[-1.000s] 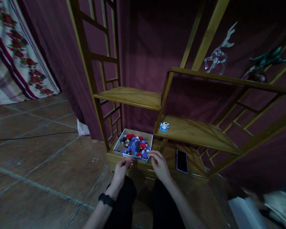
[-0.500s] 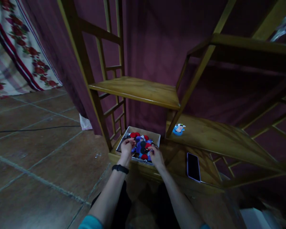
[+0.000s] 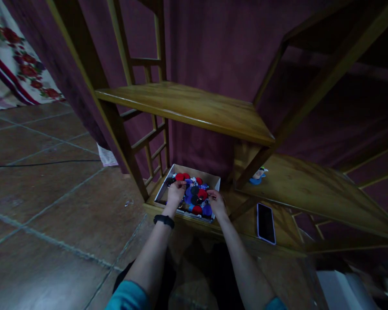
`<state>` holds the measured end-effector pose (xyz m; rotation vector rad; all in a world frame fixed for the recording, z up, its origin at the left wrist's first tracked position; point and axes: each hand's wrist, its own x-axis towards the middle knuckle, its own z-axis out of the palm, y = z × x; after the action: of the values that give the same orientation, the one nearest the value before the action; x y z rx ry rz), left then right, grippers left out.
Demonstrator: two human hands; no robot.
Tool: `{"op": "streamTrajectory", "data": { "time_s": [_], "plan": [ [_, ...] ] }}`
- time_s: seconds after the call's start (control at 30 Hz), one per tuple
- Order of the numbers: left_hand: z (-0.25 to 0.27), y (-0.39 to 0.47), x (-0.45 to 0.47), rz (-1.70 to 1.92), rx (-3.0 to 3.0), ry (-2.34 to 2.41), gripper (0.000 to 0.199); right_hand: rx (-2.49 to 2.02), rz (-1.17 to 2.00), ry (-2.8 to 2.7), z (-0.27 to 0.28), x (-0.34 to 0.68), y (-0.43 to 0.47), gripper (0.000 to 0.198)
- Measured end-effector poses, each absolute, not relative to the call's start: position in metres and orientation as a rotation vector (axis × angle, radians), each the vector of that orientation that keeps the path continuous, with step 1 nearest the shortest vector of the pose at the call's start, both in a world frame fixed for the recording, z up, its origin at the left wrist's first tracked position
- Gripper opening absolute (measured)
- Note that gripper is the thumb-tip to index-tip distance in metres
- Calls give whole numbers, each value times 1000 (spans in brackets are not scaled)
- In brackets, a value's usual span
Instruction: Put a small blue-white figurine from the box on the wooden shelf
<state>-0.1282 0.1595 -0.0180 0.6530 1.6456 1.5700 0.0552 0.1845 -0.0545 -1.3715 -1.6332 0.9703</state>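
Note:
A shallow open cardboard box (image 3: 207, 175) sits on the low shelf before me. It is filled with small rounded pieces (image 3: 194, 194) in red, blue, purple and black, too small to name exactly. My left hand (image 3: 176, 192), with a black band at its wrist, is over the left part of the box, fingers drawn together at the pieces. Over the box's right side is my right hand (image 3: 216, 202), its thumb and fingers bent in a pinch. What either hand holds, if anything, is hidden.
A wooden shelf board (image 3: 187, 105) hangs above the box, with slanted posts to its right. A phone (image 3: 265, 223) lies on the low shelf. On the raised board stands a small blue-and-white figure (image 3: 258, 176). A cable (image 3: 45, 164) crosses the tiled floor.
The view has moved closer to the shelf. My right hand has shifted slightly outward to the box's right edge; my left hand stays over the left part of the pieces.

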Motion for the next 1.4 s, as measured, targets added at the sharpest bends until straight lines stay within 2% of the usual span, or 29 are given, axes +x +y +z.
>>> {"op": "streamTrajectory", "data": {
  "time_s": [0.23, 0.47, 0.67, 0.83, 1.03, 1.2, 1.3, 1.4],
  "plan": [
    [3, 156, -133, 1562, 531, 1474, 16, -1082, 1040, -2060, -40, 47, 177, 25],
    [10, 152, -128, 1511, 516, 1429, 15, -849, 714, -2627, -30, 36, 166, 29],
    [11, 151, -122, 1475, 525, 1403, 14, -829, 754, -2733, -37, 35, 172, 35],
    [14, 154, -114, 1480, 509, 1351, 13, -871, 846, -2729, -39, 29, 174, 34],
    [15, 156, -111, 1480, 509, 1361, 14, -1012, 808, -2667, -37, 22, 167, 19],
    [16, 152, -122, 1496, 526, 1375, 17, -1077, 828, -2521, -28, 25, 169, 14],
    [11, 150, -129, 1507, 521, 1389, 18, -1143, 930, -2240, -20, 27, 180, 7],
    [7, 148, -129, 1494, 503, 1403, 18, -1219, 1251, -1708, -15, 29, 191, 10]
  ]
}}
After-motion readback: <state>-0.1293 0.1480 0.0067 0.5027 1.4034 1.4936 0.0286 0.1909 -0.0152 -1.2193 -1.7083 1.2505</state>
